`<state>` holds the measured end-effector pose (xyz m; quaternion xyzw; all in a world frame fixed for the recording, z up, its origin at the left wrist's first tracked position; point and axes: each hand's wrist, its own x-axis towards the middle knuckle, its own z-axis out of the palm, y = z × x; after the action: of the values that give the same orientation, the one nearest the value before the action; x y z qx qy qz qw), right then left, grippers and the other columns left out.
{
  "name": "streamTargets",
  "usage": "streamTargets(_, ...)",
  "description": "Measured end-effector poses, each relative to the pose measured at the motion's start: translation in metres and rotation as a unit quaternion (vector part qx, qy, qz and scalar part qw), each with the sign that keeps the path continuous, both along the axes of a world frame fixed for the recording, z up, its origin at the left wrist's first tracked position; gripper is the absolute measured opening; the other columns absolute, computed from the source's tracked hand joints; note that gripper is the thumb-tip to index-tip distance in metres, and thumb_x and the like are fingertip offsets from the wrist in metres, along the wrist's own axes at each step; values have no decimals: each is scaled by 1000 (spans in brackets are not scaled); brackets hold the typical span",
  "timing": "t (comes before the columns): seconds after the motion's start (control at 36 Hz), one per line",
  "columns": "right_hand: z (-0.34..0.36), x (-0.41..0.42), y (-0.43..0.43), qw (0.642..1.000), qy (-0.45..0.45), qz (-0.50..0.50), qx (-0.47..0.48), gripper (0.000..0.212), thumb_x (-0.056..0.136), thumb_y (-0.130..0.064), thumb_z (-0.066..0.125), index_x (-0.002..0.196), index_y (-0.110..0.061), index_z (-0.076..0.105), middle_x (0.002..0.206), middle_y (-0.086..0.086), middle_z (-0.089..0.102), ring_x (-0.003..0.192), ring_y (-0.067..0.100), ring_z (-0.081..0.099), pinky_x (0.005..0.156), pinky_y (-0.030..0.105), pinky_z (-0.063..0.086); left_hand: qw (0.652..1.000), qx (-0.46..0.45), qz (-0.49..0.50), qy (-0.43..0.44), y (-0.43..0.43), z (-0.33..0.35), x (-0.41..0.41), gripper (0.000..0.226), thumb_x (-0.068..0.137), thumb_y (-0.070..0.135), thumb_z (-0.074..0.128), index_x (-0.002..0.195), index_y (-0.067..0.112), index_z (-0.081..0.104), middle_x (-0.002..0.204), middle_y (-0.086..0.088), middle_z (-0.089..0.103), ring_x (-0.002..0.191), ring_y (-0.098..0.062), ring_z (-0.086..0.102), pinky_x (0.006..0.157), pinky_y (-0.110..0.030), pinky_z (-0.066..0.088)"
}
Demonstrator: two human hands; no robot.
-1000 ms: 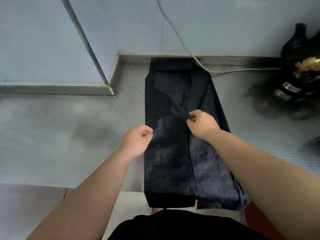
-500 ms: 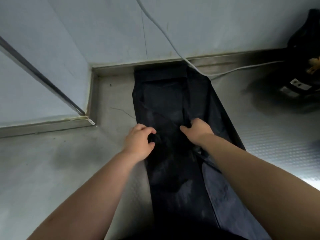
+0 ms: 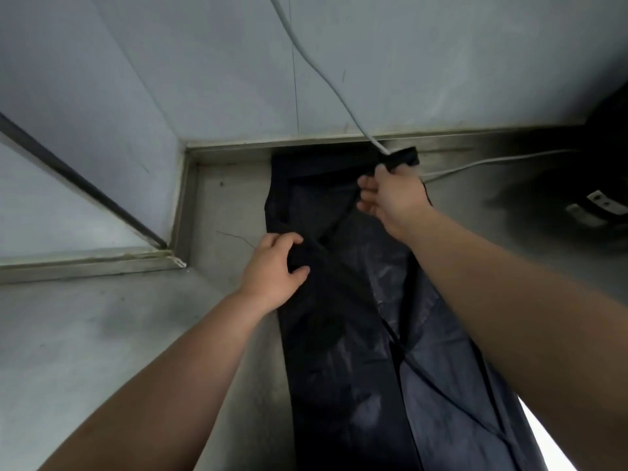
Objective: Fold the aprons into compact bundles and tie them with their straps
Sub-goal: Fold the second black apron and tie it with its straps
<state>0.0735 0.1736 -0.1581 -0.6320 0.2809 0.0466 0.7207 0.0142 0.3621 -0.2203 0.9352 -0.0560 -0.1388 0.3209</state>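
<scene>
The dark apron [image 3: 343, 334] lies flat on the grey metal surface [image 3: 102, 334], already folded lengthwise into a narrow strip. Its long axis runs from the near edge by the person's body away to the back wall [image 3: 407, 62], where the far end sits against the raised rim. A thin strap [image 3: 438, 389] trails diagonally over the near half.

The step in hand looks like the start of the crosswise fold or roll. The right hand [image 3: 394, 195] has its grip closed on the far right corner of the cloth, lifted just off the surface under a white cable [image 3: 326, 83]. The left hand [image 3: 275, 270] pinches a fold at the left edge, nearer the middle.

The next move probably calls for drawing the far end toward the body with the side edges kept in line, clear of the cable, and leaving the strap free for tying.
</scene>
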Motion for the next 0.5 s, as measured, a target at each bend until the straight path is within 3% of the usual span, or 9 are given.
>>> streamTargets(0.06, 11, 13, 0, 998, -44, -17, 34, 10, 103, -19, 35, 96, -15, 40, 79, 3, 56, 66, 14, 48, 60, 28, 48, 999, -9, -33, 6, -7, 5, 10, 58, 86, 34, 64, 139, 30, 40, 137, 1, 35, 119, -18, 46, 100, -34, 43)
streamTargets(0.14, 17, 27, -4, 994, -72, -37, 76, 6, 103, -19, 34, 101, -14, 37, 97, 3, 58, 92, 18, 53, 81, 31, 50, 995, 25, -96, 23, -19, 9, 27, 51, 89, 44, 57, 138, 38, 42, 148, 2, 27, 134, -21, 31, 111, -34, 30)
streamTargets(0.22, 14, 36, -11, 988, -82, -47, 120, 11, 103, -17, 34, 114, -15, 32, 124, 12, 53, 111, 22, 49, 98, 33, 46, 978, 128, -156, 44, -30, 11, 46, 48, 92, 52, 46, 138, 43, 40, 156, 2, 11, 138, -26, 19, 115, -40, 21)
streamTargets(0.28, 10, 40, -16, 988, -75, -33, 130, 13, 103, -17, 36, 114, -12, 36, 131, 13, 51, 118, 24, 47, 103, 36, 42, 965, 193, -172, 35, -37, 8, 61, 48, 97, 49, 37, 143, 36, 35, 157, 1, 12, 137, -29, 20, 113, -40, 24)
streamTargets(0.33, 0, 44, -21, 997, -47, 12, 54, 7, 102, -18, 39, 98, -13, 43, 119, 9, 55, 111, 22, 51, 99, 36, 45, 977, 178, -114, -7, -42, 4, 78, 47, 100, 36, 33, 144, 19, 35, 153, -7, 24, 132, -31, 31, 108, -37, 31)
streamTargets(0.39, -13, 42, -27, 994, -4, 78, -78, 15, 100, -19, 43, 84, -17, 44, 99, 7, 57, 87, 18, 55, 85, 37, 50, 992, 124, -3, -38, -43, 6, 95, 46, 101, 23, 32, 143, 6, 34, 151, -14, 25, 132, -32, 34, 108, -32, 29)
streamTargets(0.44, -25, 37, -32, 974, 31, 149, -171, 16, 96, -18, 49, 81, -14, 47, 78, 5, 52, 65, 15, 48, 68, 36, 48, 992, 92, 68, -44, -39, 10, 106, 51, 100, 19, 34, 148, 3, 21, 157, -15, 8, 140, -30, 22, 112, -27, 20)
streamTargets(0.5, -37, 28, -34, 954, 62, 197, -218, 7, 93, -20, 55, 98, -16, 52, 77, 3, 52, 68, 17, 52, 69, 36, 52, 993, 74, 79, -38, -33, 12, 106, 57, 100, 19, 38, 151, 11, 13, 157, -11, -14, 144, -25, 13, 111, -21, 15)
